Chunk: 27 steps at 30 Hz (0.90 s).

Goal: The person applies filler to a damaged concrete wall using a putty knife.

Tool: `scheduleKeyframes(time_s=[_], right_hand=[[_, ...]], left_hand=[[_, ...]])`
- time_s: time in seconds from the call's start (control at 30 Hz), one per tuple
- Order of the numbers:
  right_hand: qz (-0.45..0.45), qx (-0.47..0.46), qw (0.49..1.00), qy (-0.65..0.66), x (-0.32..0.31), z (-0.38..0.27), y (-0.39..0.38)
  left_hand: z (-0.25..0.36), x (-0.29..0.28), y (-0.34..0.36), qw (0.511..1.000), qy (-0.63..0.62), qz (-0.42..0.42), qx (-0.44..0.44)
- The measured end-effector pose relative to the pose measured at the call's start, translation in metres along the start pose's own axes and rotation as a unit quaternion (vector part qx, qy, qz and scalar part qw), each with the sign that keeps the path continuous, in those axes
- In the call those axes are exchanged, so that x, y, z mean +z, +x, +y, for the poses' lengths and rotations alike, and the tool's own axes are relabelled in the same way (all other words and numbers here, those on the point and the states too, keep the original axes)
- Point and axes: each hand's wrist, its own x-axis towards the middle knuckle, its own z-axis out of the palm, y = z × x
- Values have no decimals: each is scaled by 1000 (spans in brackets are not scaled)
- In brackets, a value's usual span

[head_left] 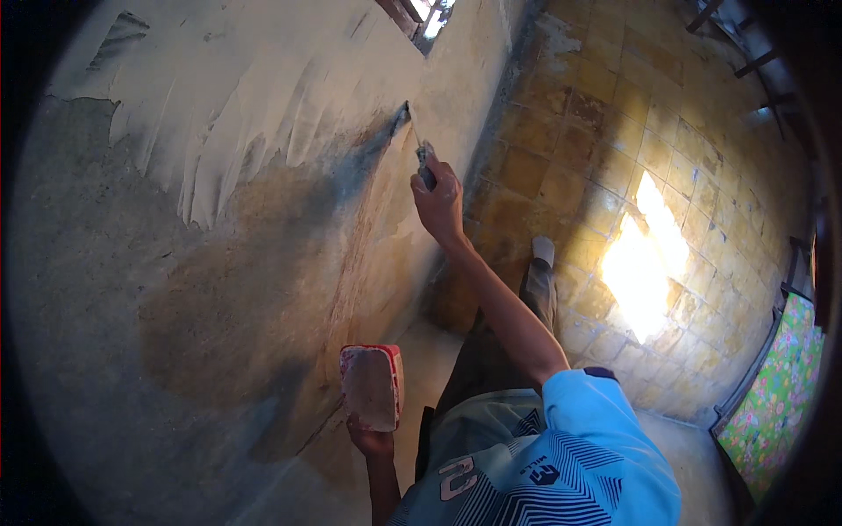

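My right hand (439, 197) is closed round the handle of a putty knife (424, 165). The knife's thin blade reaches up to the wall, its tip on or very near the surface. Low by the wall, my left hand (372, 440) grips a red-rimmed tub (396, 377) from below. Greyish-white smears cover the tub's rim, and its inside looks pale grey-brown. Pale filler (219, 114) spreads in ragged downward strokes over the upper part of the wall (114, 289). Bare grey-brown surface shows beneath it, with a reddish-brown streak (358, 245) running down near the corner.
Yellowish-brown floor tiles (535, 140) extend to the right, with a bright sunlit patch (645, 263). A window opening (430, 17) sits at the top. Green flowered fabric (785, 394) lies at the right edge. My foot (543, 251) stands on the tiles.
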Motion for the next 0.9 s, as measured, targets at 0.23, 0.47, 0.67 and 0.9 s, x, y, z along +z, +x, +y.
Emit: scheduleKeyframes(time_s=[0.23,0.47,0.67,0.9], right_hand=[[-20,-46,998,43,18,-9,-74],[-14,11,1000,18,-20,13,-50],[41,-13,999,15,11,17,22],[44,-40,997,58,32,17,-41]], left_hand=[[-8,-6,-5,997,45,59,15],[-9,44,-9,993,111,6,42],[-9,28,-10,997,55,34,46],[-10,31,-15,988,131,75,38]])
